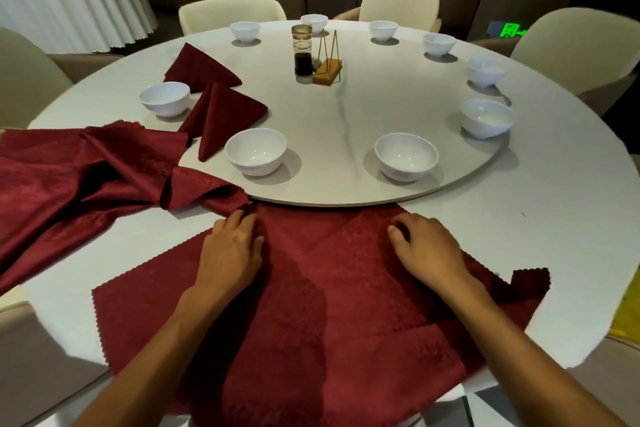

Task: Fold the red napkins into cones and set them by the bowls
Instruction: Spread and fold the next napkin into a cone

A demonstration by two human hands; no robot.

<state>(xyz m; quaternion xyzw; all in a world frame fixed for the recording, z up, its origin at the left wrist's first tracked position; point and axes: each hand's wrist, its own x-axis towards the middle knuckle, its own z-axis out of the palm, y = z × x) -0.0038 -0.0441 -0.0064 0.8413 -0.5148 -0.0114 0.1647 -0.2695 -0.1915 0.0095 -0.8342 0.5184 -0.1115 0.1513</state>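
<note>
- Red napkin (346, 288) spread flat on the near rim of the round table (554, 218), far corners tucked against the edge of the turntable (346, 114)
- Left hand (232, 253) palm down on the napkin's far left part, fingers loosely bent and spread, pressing rather than gripping
- Right hand (426, 250) palm down on the far right part, fingers curled slightly onto the cloth (no pinch visible)
- Pile of unfolded napkins (86, 177) to the left, one fold just beside the left fingertips
- Two folded cones (221, 114) (201, 68) on the turntable, beside the white bowls (256, 151) at left
- Further bowl (406, 156) beyond the right hand, others ringing the rim
- Sauce bottle (302, 50) and wooden stand (327, 71) at centre
- Cream chairs (232, 12) around the table
</note>
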